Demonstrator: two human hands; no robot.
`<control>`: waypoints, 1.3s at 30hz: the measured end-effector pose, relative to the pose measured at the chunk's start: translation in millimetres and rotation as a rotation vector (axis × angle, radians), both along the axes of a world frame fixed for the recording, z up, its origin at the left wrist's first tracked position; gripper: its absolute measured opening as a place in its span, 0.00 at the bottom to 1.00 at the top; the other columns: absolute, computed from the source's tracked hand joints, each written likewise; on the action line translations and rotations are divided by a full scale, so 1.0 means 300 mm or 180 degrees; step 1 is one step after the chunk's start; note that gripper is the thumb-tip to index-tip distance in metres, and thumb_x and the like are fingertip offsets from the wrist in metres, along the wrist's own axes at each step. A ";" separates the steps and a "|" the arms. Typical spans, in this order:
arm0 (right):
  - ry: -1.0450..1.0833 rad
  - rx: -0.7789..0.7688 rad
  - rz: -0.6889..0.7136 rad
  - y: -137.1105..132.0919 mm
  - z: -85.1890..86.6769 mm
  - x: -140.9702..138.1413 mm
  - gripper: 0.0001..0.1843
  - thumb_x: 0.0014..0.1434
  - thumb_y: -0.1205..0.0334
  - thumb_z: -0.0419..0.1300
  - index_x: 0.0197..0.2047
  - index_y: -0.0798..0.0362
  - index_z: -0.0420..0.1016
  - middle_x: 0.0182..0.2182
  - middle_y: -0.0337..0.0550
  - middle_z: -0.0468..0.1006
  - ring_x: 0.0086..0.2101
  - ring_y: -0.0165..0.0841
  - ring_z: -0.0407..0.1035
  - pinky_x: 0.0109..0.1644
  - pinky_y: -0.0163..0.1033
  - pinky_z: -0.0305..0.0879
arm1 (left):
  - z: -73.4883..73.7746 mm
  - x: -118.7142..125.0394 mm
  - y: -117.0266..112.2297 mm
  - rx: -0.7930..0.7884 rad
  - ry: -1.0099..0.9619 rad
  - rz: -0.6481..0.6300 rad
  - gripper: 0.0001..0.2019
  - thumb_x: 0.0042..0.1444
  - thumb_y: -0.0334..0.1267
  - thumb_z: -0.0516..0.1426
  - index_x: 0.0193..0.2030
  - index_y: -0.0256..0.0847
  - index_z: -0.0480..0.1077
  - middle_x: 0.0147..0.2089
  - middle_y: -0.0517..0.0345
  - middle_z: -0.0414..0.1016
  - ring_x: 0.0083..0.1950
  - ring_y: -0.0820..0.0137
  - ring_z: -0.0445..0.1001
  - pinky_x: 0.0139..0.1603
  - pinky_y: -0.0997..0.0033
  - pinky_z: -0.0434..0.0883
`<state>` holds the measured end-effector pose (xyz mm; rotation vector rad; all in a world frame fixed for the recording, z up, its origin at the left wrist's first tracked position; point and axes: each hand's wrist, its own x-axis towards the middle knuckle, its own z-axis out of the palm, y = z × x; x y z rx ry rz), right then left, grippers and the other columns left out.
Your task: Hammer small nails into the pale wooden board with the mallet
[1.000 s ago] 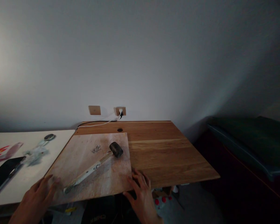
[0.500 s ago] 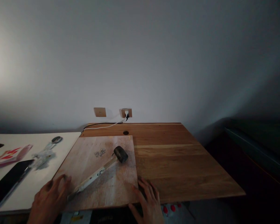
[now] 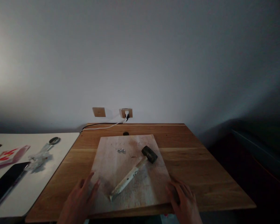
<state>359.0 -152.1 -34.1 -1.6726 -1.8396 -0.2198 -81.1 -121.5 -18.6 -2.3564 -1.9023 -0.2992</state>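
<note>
A pale, worn wooden board (image 3: 128, 168) lies on the brown wooden table. My left hand (image 3: 80, 199) grips its near left edge, with the thumb on top. At the near right corner my right hand (image 3: 183, 199) holds the opposite edge, fingers bent along the side. On the board rests a mallet with a black head (image 3: 149, 154) and a white-painted wooden handle (image 3: 127, 181) slanting toward me. Beyond it lie several small silver screws or nails (image 3: 121, 151) in a cluster, and one thin piece (image 3: 133, 156) apart from them.
The brown table (image 3: 200, 174) stands against the wall. To its left, a white table (image 3: 11, 199) bears a black phone (image 3: 8, 180), a red-and-white packet (image 3: 9, 156), crumpled clear plastic (image 3: 38, 161) and a round dark object (image 3: 54, 140). Cables (image 3: 102, 127) run from a wall socket (image 3: 126, 113).
The board has moved right across the table between my hands, carrying the mallet and small metal pieces. It has come off the white table's side, and both hands have shifted right.
</note>
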 end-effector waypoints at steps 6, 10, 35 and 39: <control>0.0059 0.0140 -0.0048 -0.050 -0.010 0.147 0.18 0.69 0.45 0.54 0.43 0.49 0.78 0.37 0.48 0.84 0.36 0.41 0.79 0.40 0.46 0.75 | -0.037 0.064 -0.042 -0.0175 -0.0040 -0.0180 0.24 0.52 0.31 0.55 0.53 0.56 0.76 0.60 0.56 0.75 0.56 0.54 0.77 0.42 0.61 0.80; 0.0052 -0.0026 0.0153 -0.064 -0.007 0.167 0.13 0.68 0.50 0.56 0.45 0.49 0.76 0.36 0.46 0.84 0.35 0.40 0.79 0.39 0.43 0.75 | -0.041 0.033 -0.058 -0.0301 0.0080 -0.0177 0.26 0.51 0.28 0.54 0.53 0.58 0.77 0.60 0.57 0.75 0.56 0.54 0.77 0.42 0.61 0.81; 0.0723 -0.1410 0.0840 0.094 0.184 -0.257 0.25 0.71 0.45 0.49 0.64 0.43 0.70 0.37 0.44 0.86 0.30 0.38 0.80 0.32 0.37 0.70 | 0.071 0.373 0.177 0.0086 -0.0940 -0.1132 0.20 0.65 0.37 0.53 0.64 0.47 0.66 0.66 0.51 0.69 0.65 0.59 0.70 0.63 0.56 0.72; 0.1106 -0.1787 0.0836 0.129 0.206 -0.315 0.21 0.71 0.47 0.48 0.53 0.46 0.78 0.34 0.44 0.85 0.32 0.39 0.79 0.34 0.36 0.66 | 0.077 0.454 0.263 -0.0222 -0.1200 -0.1508 0.28 0.59 0.28 0.53 0.67 0.45 0.62 0.70 0.51 0.64 0.71 0.59 0.61 0.68 0.51 0.67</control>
